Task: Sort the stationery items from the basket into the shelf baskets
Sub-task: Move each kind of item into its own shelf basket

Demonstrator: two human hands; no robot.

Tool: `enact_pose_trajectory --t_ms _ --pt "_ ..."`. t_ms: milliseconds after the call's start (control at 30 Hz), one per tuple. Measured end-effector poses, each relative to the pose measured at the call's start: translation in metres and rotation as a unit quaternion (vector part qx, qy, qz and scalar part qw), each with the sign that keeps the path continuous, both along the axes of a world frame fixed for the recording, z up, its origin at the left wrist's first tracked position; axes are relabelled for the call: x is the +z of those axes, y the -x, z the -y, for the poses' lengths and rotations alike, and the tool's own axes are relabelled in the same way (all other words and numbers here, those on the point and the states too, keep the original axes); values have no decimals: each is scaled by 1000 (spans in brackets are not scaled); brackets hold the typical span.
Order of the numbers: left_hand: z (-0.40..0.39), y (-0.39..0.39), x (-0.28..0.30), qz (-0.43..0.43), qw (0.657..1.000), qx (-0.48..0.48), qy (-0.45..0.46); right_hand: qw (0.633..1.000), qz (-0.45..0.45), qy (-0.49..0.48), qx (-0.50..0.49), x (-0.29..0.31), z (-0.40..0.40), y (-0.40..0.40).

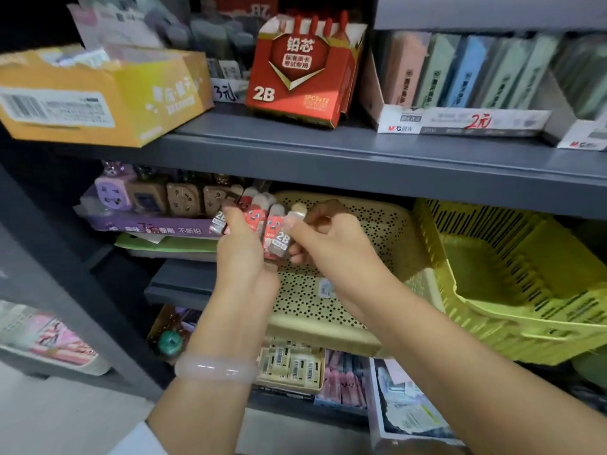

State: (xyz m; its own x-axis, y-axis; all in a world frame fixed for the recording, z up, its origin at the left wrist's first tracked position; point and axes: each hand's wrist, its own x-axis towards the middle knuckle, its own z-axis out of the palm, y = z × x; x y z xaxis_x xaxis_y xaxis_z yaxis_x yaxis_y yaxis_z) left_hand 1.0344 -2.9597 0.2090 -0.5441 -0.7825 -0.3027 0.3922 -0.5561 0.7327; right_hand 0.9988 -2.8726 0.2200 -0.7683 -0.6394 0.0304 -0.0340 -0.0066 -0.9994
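Observation:
My left hand (243, 254) grips a fan of several small red and grey 2B lead cases (254, 221) in front of the middle shelf. My right hand (323, 238) pinches the rightmost 2B lead case (281, 239) of that bunch between thumb and fingers. Both hands hover over the left part of a beige perforated basket (387, 231), whose bottom shows only a small label. A yellow-green slotted basket (512, 290) stands to its right, with nothing visible inside. A red 2B lead display box (302, 70) sits on the shelf above.
The grey upper shelf edge (361, 159) runs just above my hands. An orange carton (98, 93) overhangs it at the left, white trays of pastel boxes (460, 80) at the right. A purple sharpener display (147, 205) stands left of my hands. Lower shelves hold barcoded packs (292, 366).

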Motion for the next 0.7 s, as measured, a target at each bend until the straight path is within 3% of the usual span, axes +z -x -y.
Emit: enact_pose_trajectory --t_ms 133,233,467,700 --pt "17 -9 -1 18 998 -13 -57 994 60 -50 -72 0 2 33" --pt "25 -19 -3 43 995 -49 -73 982 92 -148 -70 -10 19 56" --pt "41 -41 -10 112 993 -16 25 930 77 -360 -12 -51 58 72" --pt "48 -53 -20 88 988 -121 -44 908 149 -390 26 -70 47 58"
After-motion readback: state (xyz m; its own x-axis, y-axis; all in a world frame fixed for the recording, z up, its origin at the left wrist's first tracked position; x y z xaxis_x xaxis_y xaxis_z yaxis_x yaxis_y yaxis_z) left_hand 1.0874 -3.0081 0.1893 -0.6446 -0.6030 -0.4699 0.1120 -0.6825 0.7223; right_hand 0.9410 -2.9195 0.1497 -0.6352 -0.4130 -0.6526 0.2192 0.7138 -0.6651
